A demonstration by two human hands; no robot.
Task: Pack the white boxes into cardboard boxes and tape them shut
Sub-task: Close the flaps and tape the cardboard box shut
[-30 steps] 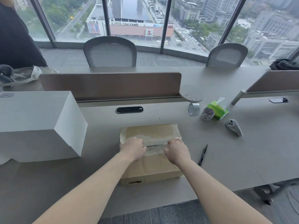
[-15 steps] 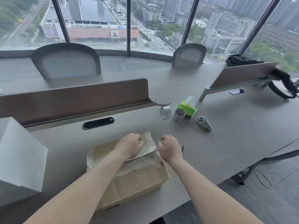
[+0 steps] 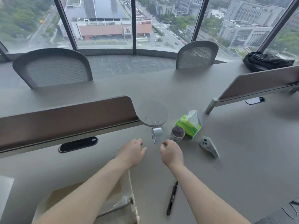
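- Your right hand (image 3: pixel 172 153) hovers just short of the clear tape roll (image 3: pixel 157 135), fingers loosely curled and holding nothing; thumb and forefinger sit apart as if ready to close on the roll's near rim.
- Your left hand (image 3: pixel 132 151) hangs beside it, to the left of the roll, palm down, fingers relaxed and slightly spread, also empty. Neither hand touches the roll yet.
- The roll stands on edge on the desk (image 3: pixel 242 151), just below a round clear disc (image 3: pixel 152 114) at the end of the divider panel (image 3: pixel 68 117). A patterned roll (image 3: pixel 177 133) sits just beside it on the right, with a green tissue pack (image 3: pixel 189 125) behind that.
- Take the clear roll by its outer rim, not through the core, so it does not tip or roll toward the patterned one.
- Find the loose tape end before you carry it back; I cannot tell from here where it lies.
- The cardboard box (image 3: pixel 90 201) is near you at the lower left, under your left forearm, with some clear tape already across its top seam. A corner of a white box (image 3: pixel 5 188) shows at the far left edge.
- Mind the black pen (image 3: pixel 172 198) lying just right of the cardboard box, and the grey controller (image 3: pixel 208 147) farther right, when you bring the roll back.
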